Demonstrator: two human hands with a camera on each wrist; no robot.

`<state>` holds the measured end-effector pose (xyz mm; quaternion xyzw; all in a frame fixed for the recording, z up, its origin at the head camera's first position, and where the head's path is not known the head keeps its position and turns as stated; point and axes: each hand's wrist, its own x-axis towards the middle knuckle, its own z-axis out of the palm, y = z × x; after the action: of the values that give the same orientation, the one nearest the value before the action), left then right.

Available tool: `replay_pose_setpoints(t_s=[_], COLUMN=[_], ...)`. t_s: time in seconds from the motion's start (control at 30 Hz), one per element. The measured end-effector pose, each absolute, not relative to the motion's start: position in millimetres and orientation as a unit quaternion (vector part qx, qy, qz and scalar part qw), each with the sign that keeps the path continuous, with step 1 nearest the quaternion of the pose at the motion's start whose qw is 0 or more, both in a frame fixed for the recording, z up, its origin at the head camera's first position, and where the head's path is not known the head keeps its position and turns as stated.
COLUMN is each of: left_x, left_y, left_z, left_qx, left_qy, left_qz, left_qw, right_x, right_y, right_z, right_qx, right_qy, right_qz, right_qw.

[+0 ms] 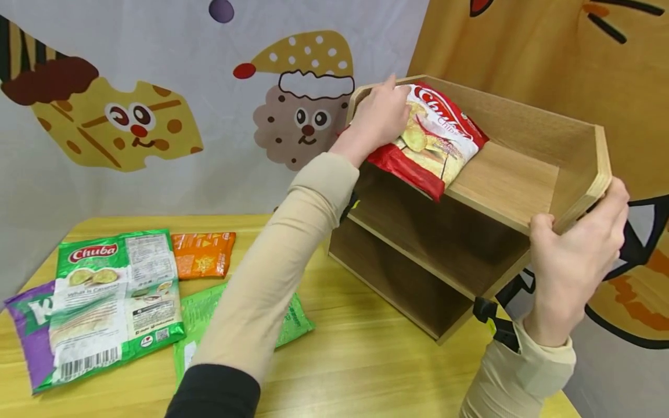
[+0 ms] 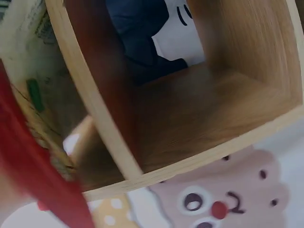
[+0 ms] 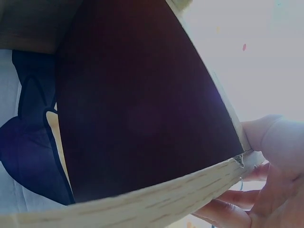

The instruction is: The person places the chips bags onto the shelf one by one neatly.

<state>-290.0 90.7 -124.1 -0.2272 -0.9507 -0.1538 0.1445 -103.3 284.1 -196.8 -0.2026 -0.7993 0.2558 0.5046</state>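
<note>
Red-and-white bag [image 1: 436, 139], reads "Chuba Chips", on wooden shelf [image 1: 522, 174] top tier, overhanging front. Left hand [image 1: 378, 116] curled, pinching bag's edge; right hand [image 1: 577, 255] grips shelf side. Green bag [image 1: 115, 305] on worktop [image 1: 366, 360]: "Chuba".

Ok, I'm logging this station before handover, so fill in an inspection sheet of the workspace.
Surface: yellow wood-grain table.
Job's things: red-and-white Chuba chips bag in the top tier of a brown wooden three-tier shelf, overhanging its front edge.
Clutter: green-and-white Chuba bag over a purple packet; orange packet; light-green packet partly behind the beige left sleeve.
Hands: left hand holds the red-and-white bag; right hand grips the shelf's side with its fingers.
Cables: nothing seen.
Surroundings: grey-and-tan cartoon-printed backdrop.
</note>
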Motion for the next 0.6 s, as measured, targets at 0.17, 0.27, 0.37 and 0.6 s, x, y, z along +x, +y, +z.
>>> replay_pose_setpoints(t_s=[0.17,0.27,0.37,0.6], left_x=[-268.1,-254.2,-241.6,-218.0], left_y=[88.5,85.2,80.4,65.7], left_z=[-120.8,-121.9,-128.1,-155.0], left_qx=[-0.285,-0.321,-0.339,-0.344], left_qy=[-0.941,-0.931,-0.928,-0.927], left_qz=[-0.094,-0.069,-0.053,-0.07], left_qw=[0.156,0.158,0.147,0.133], right_x=[-102.7,-103.4,-103.5,-103.1], right_y=[283.0,283.3,282.6,281.6], right_z=[-195.9,-195.7,-195.7,-195.2], right_qx=[-0.202,-0.202,-0.204,-0.206], right_qy=[-0.8,-0.8,-0.801,-0.8], right_qz=[0.259,0.262,0.265,0.271], right_qw=[0.503,0.501,0.497,0.495])
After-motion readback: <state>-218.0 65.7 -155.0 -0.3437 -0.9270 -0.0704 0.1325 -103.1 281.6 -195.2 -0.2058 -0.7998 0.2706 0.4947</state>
